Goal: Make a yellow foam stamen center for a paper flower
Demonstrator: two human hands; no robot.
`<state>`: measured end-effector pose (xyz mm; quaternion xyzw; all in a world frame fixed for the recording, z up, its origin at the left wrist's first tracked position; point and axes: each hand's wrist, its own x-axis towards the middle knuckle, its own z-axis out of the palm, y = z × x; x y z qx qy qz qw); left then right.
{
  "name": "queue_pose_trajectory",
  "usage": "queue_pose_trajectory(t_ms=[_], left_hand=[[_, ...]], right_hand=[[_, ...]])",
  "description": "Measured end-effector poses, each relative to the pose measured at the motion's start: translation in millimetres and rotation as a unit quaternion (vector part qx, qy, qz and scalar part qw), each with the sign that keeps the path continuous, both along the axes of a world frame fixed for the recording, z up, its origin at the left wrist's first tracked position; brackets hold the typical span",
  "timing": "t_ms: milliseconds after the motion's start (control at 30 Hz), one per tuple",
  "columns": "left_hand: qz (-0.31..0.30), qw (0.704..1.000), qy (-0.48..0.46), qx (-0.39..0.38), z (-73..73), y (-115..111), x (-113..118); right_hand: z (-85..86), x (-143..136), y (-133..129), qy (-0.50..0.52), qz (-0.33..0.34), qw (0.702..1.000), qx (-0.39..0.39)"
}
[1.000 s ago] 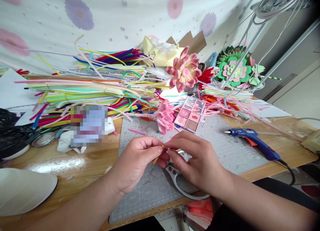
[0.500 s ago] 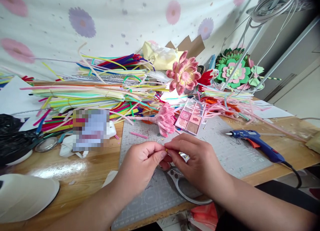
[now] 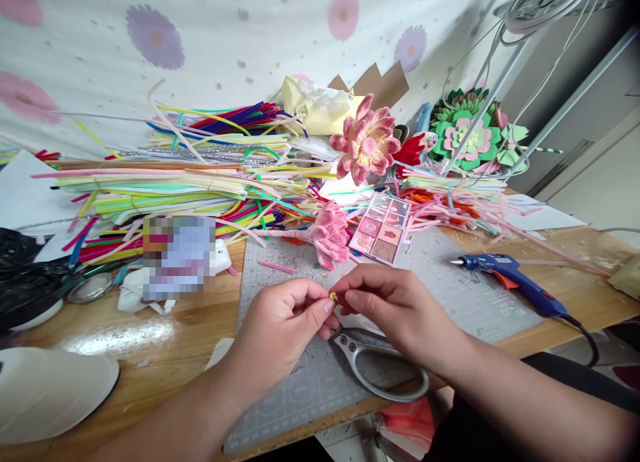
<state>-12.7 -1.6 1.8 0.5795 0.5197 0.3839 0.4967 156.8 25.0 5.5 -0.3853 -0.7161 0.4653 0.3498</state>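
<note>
Between my fingertips is a small yellow piece (image 3: 333, 296), mostly covered and too small to name exactly. The thumb and forefinger of my left hand (image 3: 287, 325) pinch it. My right hand (image 3: 393, 309) is closed against its right side, with the thumb bent over the curled fingers. Below my right hand lies a pair of scissors (image 3: 357, 365) with grey handles, its blades partly covered by my hands. A pink fuzzy-stem flower (image 3: 331, 235) lies just beyond my fingers on the grey cutting mat (image 3: 290, 409). Close to it are a makeup palette (image 3: 383, 229) and a short pink stem (image 3: 277, 267).
Bundles of coloured pipe cleaners (image 3: 165, 189) fill the back of the table. A larger pink flower (image 3: 367, 142) stands behind the palette. At right lies a blue glue gun (image 3: 515, 279) with its cord over the edge. A white rounded object (image 3: 55, 395) sits at front left.
My right thumb has shifted upward and the right hand has turned slightly, so more of the yellow piece and the scissors shows. My left hand keeps its pinch. The view has shifted slightly.
</note>
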Motion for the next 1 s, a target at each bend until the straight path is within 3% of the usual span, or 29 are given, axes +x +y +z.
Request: queue_pose_trajectory(t_ms=[133, 333, 567, 1000], left_hand=[[-0.020, 1.000, 0.016, -0.007, -0.1, 0, -1], [-0.042, 0.998, 0.053, 0.006, -0.3, 2, 0], [-0.034, 0.999, 0.027, -0.025, -0.6, 1, 1], [-0.026, 0.999, 0.028, -0.027, -2.8, 3, 0]], right_hand=[[3.8, 6, 6, 0.048, 0.055, 0.992, -0.107], [-0.7, 3, 9, 0.040, 0.055, 0.989, -0.134], [-1.9, 5, 12, -0.042, 0.044, 0.997, -0.048], [-1.3, 4, 9, -0.104, 0.037, 0.992, 0.054]])
